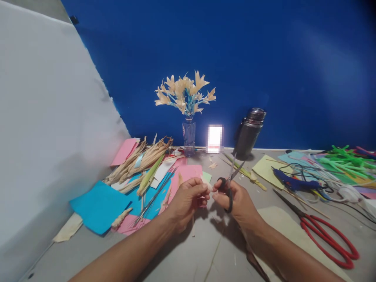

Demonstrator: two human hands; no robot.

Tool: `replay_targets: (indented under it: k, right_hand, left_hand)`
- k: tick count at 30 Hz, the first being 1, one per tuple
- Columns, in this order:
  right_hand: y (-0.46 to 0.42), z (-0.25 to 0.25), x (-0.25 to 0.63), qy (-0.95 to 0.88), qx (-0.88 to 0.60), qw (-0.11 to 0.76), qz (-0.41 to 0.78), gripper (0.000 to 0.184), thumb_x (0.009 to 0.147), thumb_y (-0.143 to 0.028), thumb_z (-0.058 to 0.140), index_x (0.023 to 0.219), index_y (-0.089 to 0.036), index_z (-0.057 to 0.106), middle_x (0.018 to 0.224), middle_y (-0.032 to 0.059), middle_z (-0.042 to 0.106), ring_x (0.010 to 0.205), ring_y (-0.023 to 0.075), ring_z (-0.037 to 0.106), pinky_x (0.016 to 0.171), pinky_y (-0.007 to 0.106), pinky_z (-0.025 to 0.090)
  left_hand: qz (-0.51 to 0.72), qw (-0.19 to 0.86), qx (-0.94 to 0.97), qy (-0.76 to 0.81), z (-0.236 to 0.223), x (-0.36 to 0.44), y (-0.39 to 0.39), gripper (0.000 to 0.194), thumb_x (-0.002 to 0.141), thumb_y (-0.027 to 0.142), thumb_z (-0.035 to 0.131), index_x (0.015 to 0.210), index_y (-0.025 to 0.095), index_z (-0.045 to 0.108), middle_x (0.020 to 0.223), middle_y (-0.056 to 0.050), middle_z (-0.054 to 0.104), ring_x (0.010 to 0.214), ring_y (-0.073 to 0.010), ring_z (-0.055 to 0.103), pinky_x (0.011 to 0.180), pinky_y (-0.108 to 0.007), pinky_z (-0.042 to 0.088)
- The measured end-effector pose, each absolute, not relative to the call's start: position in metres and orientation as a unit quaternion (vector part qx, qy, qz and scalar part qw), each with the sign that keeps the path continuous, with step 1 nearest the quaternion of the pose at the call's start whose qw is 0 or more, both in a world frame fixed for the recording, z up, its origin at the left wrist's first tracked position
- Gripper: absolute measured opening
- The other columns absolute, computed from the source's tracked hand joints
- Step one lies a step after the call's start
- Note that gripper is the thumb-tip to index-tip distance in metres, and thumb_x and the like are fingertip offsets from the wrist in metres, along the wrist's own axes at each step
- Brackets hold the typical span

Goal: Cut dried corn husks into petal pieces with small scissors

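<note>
My left hand (188, 199) is closed in a pinch on a small pale strip of husk (206, 182) held above the grey table (182, 254). My right hand (235, 199) grips small black-handled scissors (230, 184), whose blades point up and away and stand slightly apart. Fingers of both hands meet around the pale strip. Both forearms reach in from the bottom edge.
Dried corn husks (141, 162) and pink and blue paper sheets (100, 205) lie at left. A glass vase of husk flowers (188, 113), a bright screen (214, 139) and a dark flask (249, 133) stand at the back. Red-handled scissors (323, 231), a blue glue gun (293, 182) and green pipe cleaners (346, 160) lie at right.
</note>
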State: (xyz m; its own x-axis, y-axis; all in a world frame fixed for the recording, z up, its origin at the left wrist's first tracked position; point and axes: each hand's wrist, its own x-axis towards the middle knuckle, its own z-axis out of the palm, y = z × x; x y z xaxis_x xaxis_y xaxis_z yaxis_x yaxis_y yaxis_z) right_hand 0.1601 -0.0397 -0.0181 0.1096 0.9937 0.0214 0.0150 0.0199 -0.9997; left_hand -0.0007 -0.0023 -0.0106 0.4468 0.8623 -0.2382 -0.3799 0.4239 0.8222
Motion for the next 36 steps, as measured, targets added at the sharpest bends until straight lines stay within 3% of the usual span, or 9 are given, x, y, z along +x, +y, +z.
replay_targets:
  k: [8,13,17,22,29,36]
  right_hand:
    - [-0.042,-0.015,0.164,-0.485,-0.531,0.533,0.445,0.022,0.067,-0.032,0.075,0.077,-0.018,0.061,0.068,-0.0012,0.06,0.06,0.0131,0.052,0.058,0.025,0.042]
    - [-0.043,-0.01,0.171,-0.476,-0.52,0.516,0.486,0.021,0.065,-0.029,0.076,0.079,-0.017,0.064,0.066,-0.0025,0.059,0.056,0.0107,0.047,0.053,0.024,0.037]
    - [-0.037,-0.007,0.175,-0.419,-0.53,0.572,0.464,0.025,0.065,-0.032,0.077,0.081,-0.017,0.064,0.058,-0.0047,0.053,0.053,0.0106,0.043,0.051,0.024,0.033]
    - [-0.032,-0.009,0.169,-0.402,-0.5,0.608,0.467,0.032,0.064,-0.03,0.074,0.091,-0.016,0.064,0.077,0.0005,0.064,0.053,0.0099,0.044,0.052,0.025,0.036]
    - [-0.036,-0.015,0.161,-0.436,-0.519,0.548,0.49,0.039,0.061,-0.032,0.076,0.093,-0.015,0.061,0.068,-0.0014,0.061,0.053,0.011,0.047,0.052,0.024,0.037]
    - [-0.043,-0.015,0.174,-0.574,-0.45,0.365,0.579,0.045,0.072,-0.06,0.073,0.076,-0.016,0.066,0.064,0.002,0.061,0.055,0.0124,0.05,0.051,0.024,0.036]
  left_hand:
    - [0.379,0.779,0.376,0.329,-0.016,0.004,-0.008,0.021,0.068,0.024,0.079,0.07,0.015,0.059,0.065,0.0,0.059,0.058,-0.0094,0.055,0.055,-0.02,0.043]
    - [0.377,0.779,0.38,0.326,-0.015,0.0,-0.003,0.019,0.075,0.026,0.074,0.071,0.016,0.058,0.062,0.0,0.059,0.055,-0.0096,0.056,0.055,-0.02,0.043]
    - [0.379,0.789,0.367,0.314,-0.018,-0.002,0.001,0.018,0.077,0.023,0.074,0.072,0.015,0.058,0.066,0.0,0.06,0.055,-0.0082,0.055,0.055,-0.021,0.044]
    - [0.422,0.807,0.286,0.297,-0.021,-0.001,0.003,0.02,0.077,0.024,0.077,0.077,0.015,0.058,0.071,0.001,0.059,0.056,-0.0069,0.052,0.054,-0.02,0.044]
    - [0.395,0.819,0.278,0.31,-0.024,0.005,-0.004,0.018,0.075,0.023,0.075,0.074,0.014,0.059,0.068,0.0,0.06,0.054,-0.0074,0.052,0.054,-0.021,0.045]
    - [0.43,0.78,0.35,0.29,-0.01,-0.008,0.009,0.015,0.068,0.016,0.071,0.063,0.015,0.056,0.066,-0.002,0.061,0.062,-0.0122,0.059,0.057,-0.024,0.047]
